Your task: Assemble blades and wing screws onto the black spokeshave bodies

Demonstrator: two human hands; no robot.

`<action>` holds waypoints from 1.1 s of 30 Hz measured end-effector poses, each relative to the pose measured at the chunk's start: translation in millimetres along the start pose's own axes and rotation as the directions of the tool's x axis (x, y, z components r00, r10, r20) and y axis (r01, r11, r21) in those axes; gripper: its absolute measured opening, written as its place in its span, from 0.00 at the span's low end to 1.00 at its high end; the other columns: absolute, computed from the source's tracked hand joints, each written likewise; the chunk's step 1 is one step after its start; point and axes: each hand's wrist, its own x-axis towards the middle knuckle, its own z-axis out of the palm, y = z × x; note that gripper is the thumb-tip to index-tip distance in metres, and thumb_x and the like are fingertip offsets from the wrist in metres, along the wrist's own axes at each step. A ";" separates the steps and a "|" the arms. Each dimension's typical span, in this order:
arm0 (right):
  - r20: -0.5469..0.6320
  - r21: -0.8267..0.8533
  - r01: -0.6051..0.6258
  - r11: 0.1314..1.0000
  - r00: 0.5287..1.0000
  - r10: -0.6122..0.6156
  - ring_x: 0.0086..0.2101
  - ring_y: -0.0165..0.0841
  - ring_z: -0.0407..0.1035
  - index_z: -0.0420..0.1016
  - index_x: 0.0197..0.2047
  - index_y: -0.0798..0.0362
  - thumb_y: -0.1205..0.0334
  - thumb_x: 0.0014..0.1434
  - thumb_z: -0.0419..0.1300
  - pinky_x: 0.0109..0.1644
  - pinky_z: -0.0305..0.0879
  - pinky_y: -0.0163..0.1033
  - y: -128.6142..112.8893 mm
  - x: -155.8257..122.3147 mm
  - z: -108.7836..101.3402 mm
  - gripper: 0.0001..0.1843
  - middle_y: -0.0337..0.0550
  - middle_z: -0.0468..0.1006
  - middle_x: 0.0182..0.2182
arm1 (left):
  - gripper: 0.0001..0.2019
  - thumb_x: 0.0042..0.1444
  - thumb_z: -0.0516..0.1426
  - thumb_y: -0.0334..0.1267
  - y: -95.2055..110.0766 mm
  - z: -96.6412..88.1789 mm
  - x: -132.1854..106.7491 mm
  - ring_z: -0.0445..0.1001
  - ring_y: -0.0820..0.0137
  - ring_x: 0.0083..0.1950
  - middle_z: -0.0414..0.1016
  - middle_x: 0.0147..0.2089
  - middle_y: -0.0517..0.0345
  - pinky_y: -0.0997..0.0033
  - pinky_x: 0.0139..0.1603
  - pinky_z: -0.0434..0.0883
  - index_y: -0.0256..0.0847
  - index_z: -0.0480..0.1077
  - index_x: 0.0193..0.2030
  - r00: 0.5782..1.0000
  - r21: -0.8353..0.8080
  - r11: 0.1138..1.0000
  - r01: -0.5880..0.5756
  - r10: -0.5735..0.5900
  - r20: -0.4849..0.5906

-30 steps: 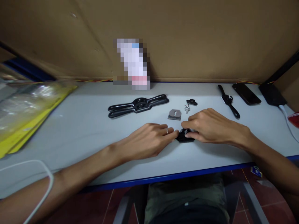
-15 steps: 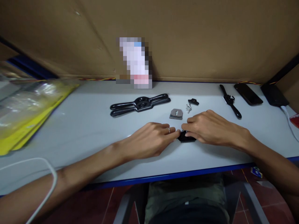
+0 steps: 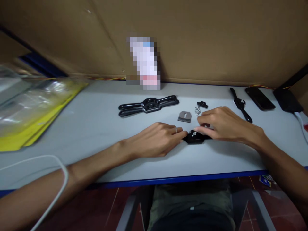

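Note:
A small black metal part (image 3: 195, 137) lies on the white table (image 3: 101, 128) near its front edge. My left hand (image 3: 158, 138) rests palm down, its fingertips pressed against the part's left end; a ring shows on one finger. My right hand (image 3: 223, 123) hovers over the part's right side, fingers curled and pinched at its top. Behind them lie a grey metal plate (image 3: 184, 116), a few silver screws (image 3: 197, 110) and a small black clamp piece (image 3: 202, 104). A long black two-handled tool body (image 3: 148, 105) lies further left.
Yellow plastic-wrapped packs (image 3: 31, 109) fill the table's left side. A black wristwatch (image 3: 240, 104), a dark phone (image 3: 260, 98) and a black pad with a white cable (image 3: 288, 101) sit at the right. A cardboard wall stands behind. A white cable (image 3: 55, 189) crosses my left forearm.
My right hand has lifted a little and drawn back, uncovering more of the black part. The left hand stays at the part's left end. The view has shifted slightly.

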 end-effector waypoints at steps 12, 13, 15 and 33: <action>0.079 -0.013 -0.071 0.997 0.994 0.072 0.23 0.28 0.57 0.66 0.29 0.52 0.52 0.67 0.55 0.30 0.44 0.38 5.2 -9.2 -0.4 0.17 0.36 0.72 0.24 | 0.14 0.72 0.43 0.38 -2.6 5.8 -2.4 0.71 0.71 0.28 0.73 0.33 0.58 0.68 0.29 0.64 0.38 0.67 0.51 0.999 -0.101 0.994 0.034 -0.036 -0.019; 0.096 -0.003 -0.064 0.998 0.993 0.064 0.24 0.29 0.58 0.67 0.30 0.52 0.49 0.67 0.56 0.30 0.45 0.38 4.7 -9.3 0.6 0.18 0.37 0.73 0.25 | 0.14 0.72 0.42 0.38 -2.7 6.2 -2.4 0.71 0.71 0.28 0.73 0.33 0.58 0.68 0.29 0.64 0.38 0.67 0.51 0.999 -0.101 0.994 0.033 -0.035 -0.020; 0.122 0.018 -0.048 0.999 0.992 0.045 0.27 0.31 0.63 0.70 0.35 0.51 0.46 0.65 0.58 0.31 0.47 0.37 1.9 -8.3 3.0 0.17 0.38 0.76 0.29 | 0.15 0.72 0.42 0.37 -2.6 7.1 -2.4 0.71 0.70 0.28 0.73 0.33 0.58 0.67 0.29 0.63 0.38 0.67 0.50 0.999 -0.094 0.995 0.033 -0.036 -0.035; 0.179 0.353 -0.047 0.935 0.984 -0.018 0.29 0.31 0.62 0.71 0.38 0.53 0.42 0.64 0.57 0.32 0.51 0.36 3.8 5.4 20.4 0.20 0.38 0.70 0.28 | 0.13 0.72 0.44 0.37 -1.7 12.5 -2.8 0.74 0.72 0.30 0.71 0.35 0.59 0.72 0.29 0.71 0.41 0.67 0.53 0.980 -0.144 0.990 0.012 -0.040 -0.193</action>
